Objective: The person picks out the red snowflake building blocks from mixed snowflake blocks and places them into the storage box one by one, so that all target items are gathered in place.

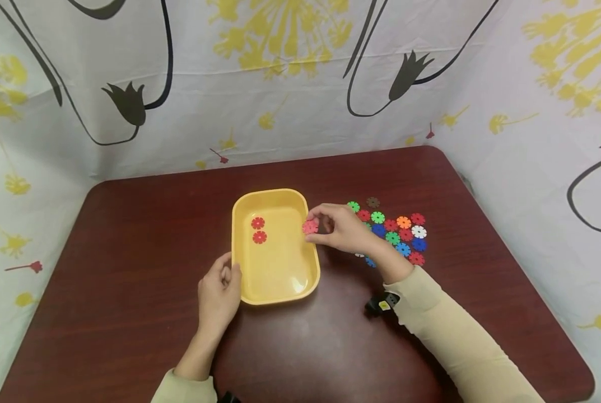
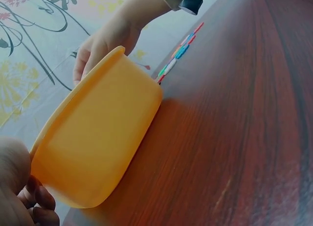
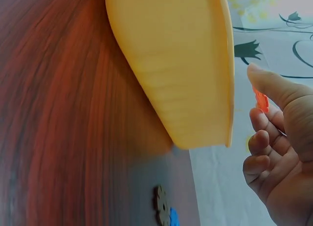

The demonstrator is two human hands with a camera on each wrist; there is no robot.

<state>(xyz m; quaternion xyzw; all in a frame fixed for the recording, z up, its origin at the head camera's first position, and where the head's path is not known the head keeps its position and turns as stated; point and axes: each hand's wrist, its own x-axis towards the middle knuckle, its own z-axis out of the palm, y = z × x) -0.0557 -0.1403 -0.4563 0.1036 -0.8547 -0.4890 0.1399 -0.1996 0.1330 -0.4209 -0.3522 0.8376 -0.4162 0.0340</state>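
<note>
A yellow plastic tray (image 1: 280, 280) sits on the dark red table, with two red snowflake discs (image 1: 259, 237) lying inside near its left wall. My right hand (image 1: 343, 228) pinches a pinkish-red snowflake disc (image 1: 310, 226) between thumb and fingers, over the tray's right rim. In the right wrist view that disc (image 3: 261, 100) shows orange-red beside the thumb. My left hand (image 1: 218, 292) grips the tray's left rim near its front corner, and the left wrist view shows curled fingers (image 2: 43, 199) against the outer wall.
Several loose snowflake discs (image 1: 392, 238) in red, green, blue, orange, white and brown lie right of the tray, partly behind the right hand. A black device (image 1: 382, 304) is at the right wrist. Patterned white cloth (image 1: 300, 101) hangs behind the table (image 1: 144, 252).
</note>
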